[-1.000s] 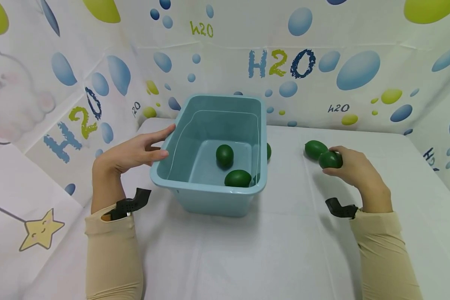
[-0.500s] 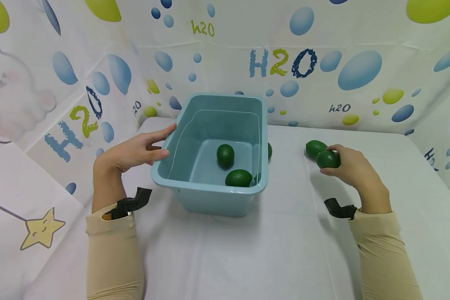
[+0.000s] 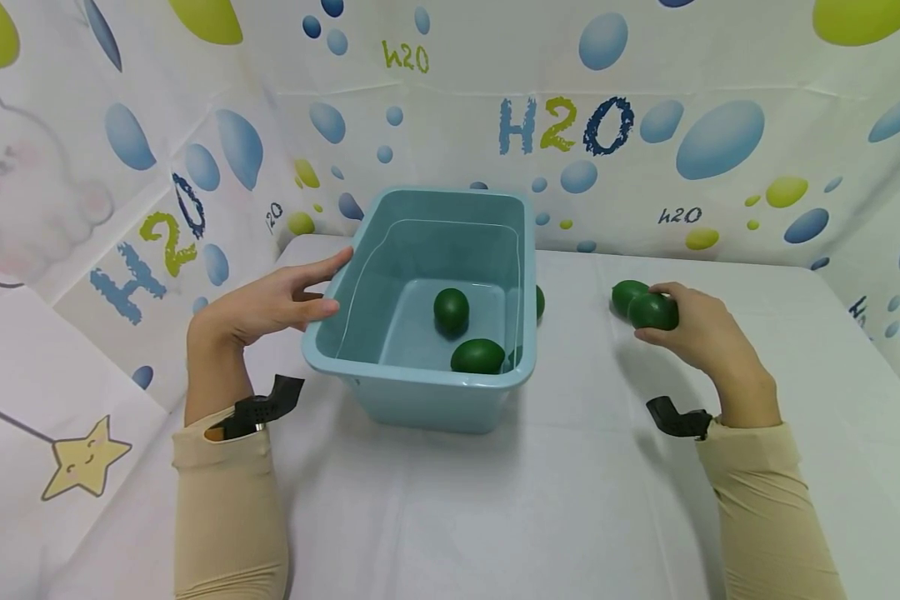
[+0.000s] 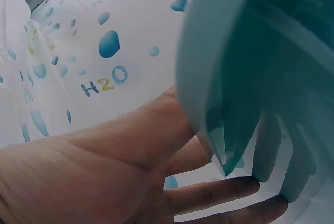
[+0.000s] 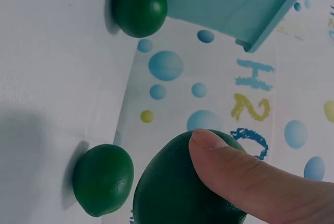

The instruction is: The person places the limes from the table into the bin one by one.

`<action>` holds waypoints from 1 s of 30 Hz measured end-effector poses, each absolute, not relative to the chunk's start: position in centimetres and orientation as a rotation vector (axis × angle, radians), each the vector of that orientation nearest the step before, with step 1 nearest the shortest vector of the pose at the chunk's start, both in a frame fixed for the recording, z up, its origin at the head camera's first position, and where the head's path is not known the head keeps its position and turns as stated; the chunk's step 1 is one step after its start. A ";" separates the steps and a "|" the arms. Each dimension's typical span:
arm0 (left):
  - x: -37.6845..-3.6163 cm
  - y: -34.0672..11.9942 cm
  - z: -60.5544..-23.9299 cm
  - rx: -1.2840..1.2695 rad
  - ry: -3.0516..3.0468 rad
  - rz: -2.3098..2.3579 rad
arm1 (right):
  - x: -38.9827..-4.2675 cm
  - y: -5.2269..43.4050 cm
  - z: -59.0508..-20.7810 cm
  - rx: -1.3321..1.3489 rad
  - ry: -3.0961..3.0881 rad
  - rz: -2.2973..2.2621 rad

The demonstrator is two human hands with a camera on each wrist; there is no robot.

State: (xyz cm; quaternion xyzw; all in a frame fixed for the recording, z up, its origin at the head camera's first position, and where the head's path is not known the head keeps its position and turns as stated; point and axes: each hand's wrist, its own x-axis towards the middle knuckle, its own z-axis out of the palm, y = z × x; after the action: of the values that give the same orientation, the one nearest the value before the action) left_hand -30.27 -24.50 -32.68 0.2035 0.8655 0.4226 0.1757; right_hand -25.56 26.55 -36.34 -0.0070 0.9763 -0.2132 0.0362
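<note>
A teal plastic tub (image 3: 390, 377) stands on the white table with two dark green avocados in it, one (image 3: 450, 309) further back and one (image 3: 477, 356) nearer the front. My left hand (image 3: 273, 302) lies against the tub's left rim (image 4: 209, 78), fingers straight. My right hand (image 3: 693, 329) grips a green avocado (image 3: 652, 311) (image 5: 177, 182) just above the table, thumb on top. Another avocado (image 3: 624, 294) (image 5: 102, 179) lies on the table right behind it. One more avocado (image 5: 140, 8) (image 3: 537, 302) sits against the tub's right wall.
Printed backdrop sheets with blue drops and "H2O" lettering (image 3: 562, 125) close in the table on the back and both sides. The white tablecloth (image 3: 495, 508) stretches in front of the tub.
My right hand has lifted the gripped avocado slightly and moved it a little left and away. The left hand and tub have stayed put.
</note>
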 end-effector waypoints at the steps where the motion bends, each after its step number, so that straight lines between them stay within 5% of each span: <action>1: -30.3 -24.5 -32.7 0.576 2.451 1.197 | -25.6 26.5 -36.3 -0.021 3.003 -0.658; 30: -30.4 -24.9 -32.9 0.620 2.454 1.184 | -24.7 24.4 -35.7 -0.126 3.166 -0.734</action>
State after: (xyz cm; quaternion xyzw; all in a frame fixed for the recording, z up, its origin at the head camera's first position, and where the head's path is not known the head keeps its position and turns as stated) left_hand -30.40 -24.86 -32.91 0.2187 0.8650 0.4172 0.1728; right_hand -24.74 24.38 -35.69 -0.0385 0.9719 -0.2255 -0.0554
